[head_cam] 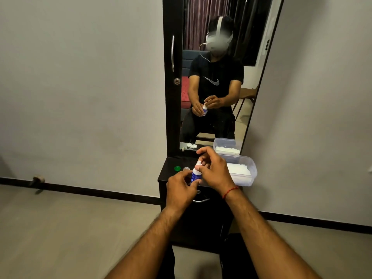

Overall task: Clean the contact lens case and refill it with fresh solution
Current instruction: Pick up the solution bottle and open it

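Note:
My left hand point(182, 188) grips the body of a small white solution bottle with a blue label point(195, 175), held upright above the dark dresser top point(171, 175). My right hand point(214, 170) has its fingertips closed around the bottle's white top. A green cap point(177, 168) and a small clear cap point(186, 168) lie on the dresser top to the left of the bottle. The contact lens case itself is hidden behind my hands; only its white reflection point(191, 146) shows at the bottom of the mirror.
A clear plastic box point(244, 172) with white material inside stands at the right of the dresser top. The tall mirror point(217, 77) rises behind it, with a cabinet door handle point(172, 54) on its left. A drawer handle point(201, 200) sits below.

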